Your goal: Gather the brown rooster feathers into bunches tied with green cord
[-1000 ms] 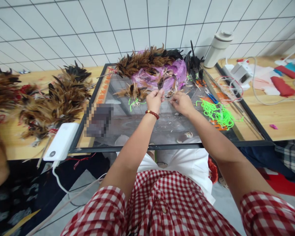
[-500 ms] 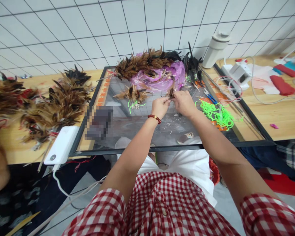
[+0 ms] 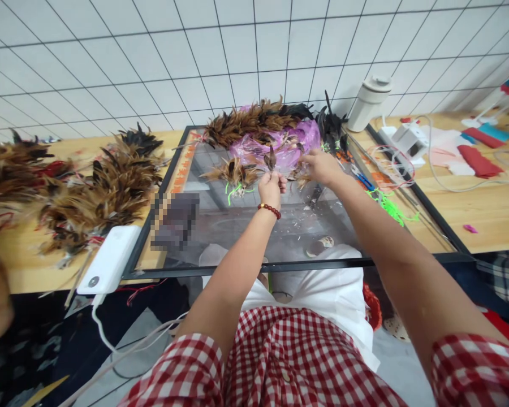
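My left hand [image 3: 272, 186] is closed, pinching a small brown feather [image 3: 270, 159] that stands upright from the fingertips. A dark red beaded bracelet [image 3: 269, 211] is round that wrist. To the right, my right hand [image 3: 323, 166] is open, fingers stretched toward a few loose brown feathers [image 3: 300, 176] in front of the purple plastic bag [image 3: 250, 145]. No object shows in it, though its fingertips are partly hidden. A small bunch of brown feathers [image 3: 234, 171] lies left of my left hand, beside bright green cords [image 3: 233, 192].
A long feather garland [image 3: 250, 121] lies along the back of the black-framed glass panel [image 3: 233, 269]. More garlands [image 3: 106, 192] and a white power bank [image 3: 110, 260] are on the left. On the right are blue-handled pliers [image 3: 362, 177], green cords [image 3: 392, 206] and a white tumbler [image 3: 370, 103].
My hands have come apart. The left keeps a feather and has shifted slightly left; the right has moved away from it to the right. The view has tilted up a little.
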Demonstrator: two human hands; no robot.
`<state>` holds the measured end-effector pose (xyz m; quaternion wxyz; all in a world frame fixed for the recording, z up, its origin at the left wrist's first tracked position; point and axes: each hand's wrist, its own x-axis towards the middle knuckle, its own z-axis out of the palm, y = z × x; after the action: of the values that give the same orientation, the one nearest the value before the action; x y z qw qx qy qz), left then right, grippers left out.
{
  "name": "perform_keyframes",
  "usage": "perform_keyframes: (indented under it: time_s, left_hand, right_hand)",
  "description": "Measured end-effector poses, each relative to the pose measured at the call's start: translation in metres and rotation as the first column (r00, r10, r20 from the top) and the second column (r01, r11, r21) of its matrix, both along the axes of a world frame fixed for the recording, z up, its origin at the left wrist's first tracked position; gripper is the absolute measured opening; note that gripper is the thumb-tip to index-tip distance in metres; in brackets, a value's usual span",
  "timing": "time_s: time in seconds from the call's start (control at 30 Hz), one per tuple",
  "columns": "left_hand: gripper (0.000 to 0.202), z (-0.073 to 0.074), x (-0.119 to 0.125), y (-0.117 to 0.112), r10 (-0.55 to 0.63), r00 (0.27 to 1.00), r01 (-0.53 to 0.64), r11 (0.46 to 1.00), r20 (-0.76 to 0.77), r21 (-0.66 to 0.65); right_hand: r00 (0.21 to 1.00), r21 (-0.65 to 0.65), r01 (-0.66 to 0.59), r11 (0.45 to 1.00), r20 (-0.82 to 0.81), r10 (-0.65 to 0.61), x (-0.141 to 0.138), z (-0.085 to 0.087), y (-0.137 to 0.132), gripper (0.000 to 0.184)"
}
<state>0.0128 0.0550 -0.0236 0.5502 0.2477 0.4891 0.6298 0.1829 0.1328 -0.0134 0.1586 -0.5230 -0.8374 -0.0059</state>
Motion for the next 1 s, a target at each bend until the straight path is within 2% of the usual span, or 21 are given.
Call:
perform_keyframes:
  time_s: [0.07,0.17,0.2,0.27,0.3,0.33,0.37,0.4,0.43,0.47,0.5,0.57,0.67,0.77,0.9,0.97,1.0]
  left_hand:
    - [0.031,-0.001,-0.001,0.0,-0.016,1.0,0.016,1.0,0.017,-0.001]
    - [0.03,0.0,0.0,-0.002,-0.033,0.999,0.033,0.999,0.024,-0.006]
    - [0.029,0.0,0.0,-0.003,-0.036,0.999,0.036,0.999,0.024,-0.005]
    - [0.029,0.002,0.002,-0.006,-0.064,0.998,0.064,0.998,0.017,0.001]
    - [0.03,0.004,0.003,-0.007,-0.097,0.995,0.097,0.995,0.016,0.007]
    - [0.03,0.005,0.003,-0.008,-0.152,0.988,0.151,0.988,0.023,0.009]
    - [0.031,0.007,0.004,-0.01,-0.226,0.973,0.226,0.974,0.039,0.007]
    - [0.032,0.008,0.004,-0.011,-0.306,0.95,0.306,0.952,0.065,0.004]
    - [0.033,0.009,0.004,-0.013,-0.382,0.919,0.383,0.924,0.095,0.005]
    - [0.035,0.009,0.004,-0.014,-0.453,0.883,0.455,0.89,0.12,0.008]
    - [0.035,0.009,0.004,-0.014,-0.513,0.848,0.516,0.856,0.133,0.011]
    - [0.032,0.008,0.003,-0.014,-0.591,0.794,0.595,0.803,0.138,0.017]
    - [0.028,0.007,0.002,-0.014,-0.639,0.754,0.645,0.764,0.151,0.01]
    - [0.027,0.009,0.003,-0.014,-0.624,0.766,0.633,0.774,0.158,-0.008]
    - [0.021,0.011,0.005,-0.014,-0.575,0.806,0.587,0.808,0.141,-0.057]
    - [0.018,0.01,0.005,-0.013,-0.508,0.841,0.523,0.852,0.187,-0.035]
    - [0.017,0.009,0.004,-0.012,-0.463,0.858,0.479,0.878,0.22,-0.019]
  right_hand:
    - [0.992,-0.001,-0.065,0.998,0.108,0.064,-0.009,0.002,-0.001,0.038]
    - [0.985,-0.021,-0.026,0.999,0.169,0.029,-0.014,0.005,-0.009,0.025]
    - [0.995,-0.038,0.009,0.999,0.095,-0.005,-0.013,0.007,-0.013,0.023]
    - [0.974,-0.147,0.018,0.989,-0.223,-0.05,-0.01,0.011,-0.022,0.02]
    - [0.906,-0.247,-0.05,0.968,-0.419,-0.06,-0.009,0.014,-0.027,0.019]
    - [0.803,-0.352,-0.176,0.919,-0.591,-0.073,-0.009,0.017,-0.033,0.022]
    - [0.689,-0.432,-0.331,0.839,-0.718,-0.097,-0.01,0.019,-0.038,0.029]
    - [0.592,-0.476,-0.468,0.745,-0.794,-0.135,-0.012,0.021,-0.043,0.039]
    - [0.512,-0.487,-0.557,0.673,-0.839,-0.184,-0.014,0.021,-0.048,0.047]
    - [0.444,-0.481,-0.603,0.637,-0.865,-0.233,-0.016,0.021,-0.051,0.053]
    - [0.38,-0.467,-0.61,0.64,-0.881,-0.28,-0.018,0.019,-0.053,0.056]
    - [0.274,-0.452,-0.565,0.691,-0.892,-0.36,-0.02,0.014,-0.053,0.059]
    - [0.229,-0.458,-0.481,0.748,-0.889,-0.397,-0.019,0.003,-0.048,0.059]
    - [0.246,-0.433,-0.419,0.798,-0.9,-0.359,-0.018,-0.005,-0.047,0.054]
    - [0.306,-0.38,-0.375,0.846,-0.912,-0.274,-0.016,-0.011,-0.048,0.053]
    - [0.375,-0.297,-0.347,0.889,-0.913,-0.159,-0.014,-0.012,-0.048,0.06]
    - [0.438,-0.237,-0.331,0.914,-0.896,-0.074,-0.013,-0.013,-0.047,0.069]
